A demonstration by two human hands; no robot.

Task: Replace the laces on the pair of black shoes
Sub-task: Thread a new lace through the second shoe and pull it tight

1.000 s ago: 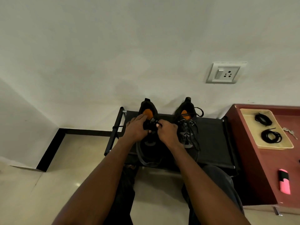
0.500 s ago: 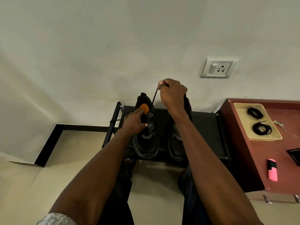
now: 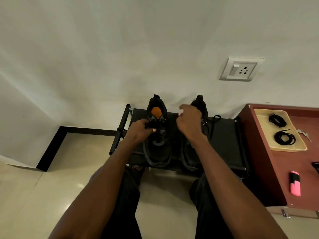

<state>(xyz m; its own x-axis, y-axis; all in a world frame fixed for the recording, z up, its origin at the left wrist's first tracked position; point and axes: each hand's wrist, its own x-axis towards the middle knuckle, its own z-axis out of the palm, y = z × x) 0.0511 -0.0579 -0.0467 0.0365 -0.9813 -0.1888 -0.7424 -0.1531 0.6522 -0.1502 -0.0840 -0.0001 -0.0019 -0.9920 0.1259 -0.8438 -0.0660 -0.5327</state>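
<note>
the left hand (image 3: 140,131) rests on the left shoe (image 3: 158,135), fingers curled into the dark lace (image 3: 153,125) at its tongue, thumb laid across. the right hand (image 3: 189,122) is raised above the right shoe (image 3: 200,107), fingers curled and blurred; whether it holds anything cannot be told. both forearms reach out from the near edge. both shoes stand side by side on a black rack (image 3: 224,144) against a pale wall (image 3: 138,49) with a socket (image 3: 241,69). to the right, a red-brown cabinet (image 3: 276,169) carries a tray (image 3: 262,128) with two coiled laces (image 3: 284,138), a pink item (image 3: 295,184) nearer. the left shoe is black with an orange lining; a lace end trails loose from the right shoe.
</note>
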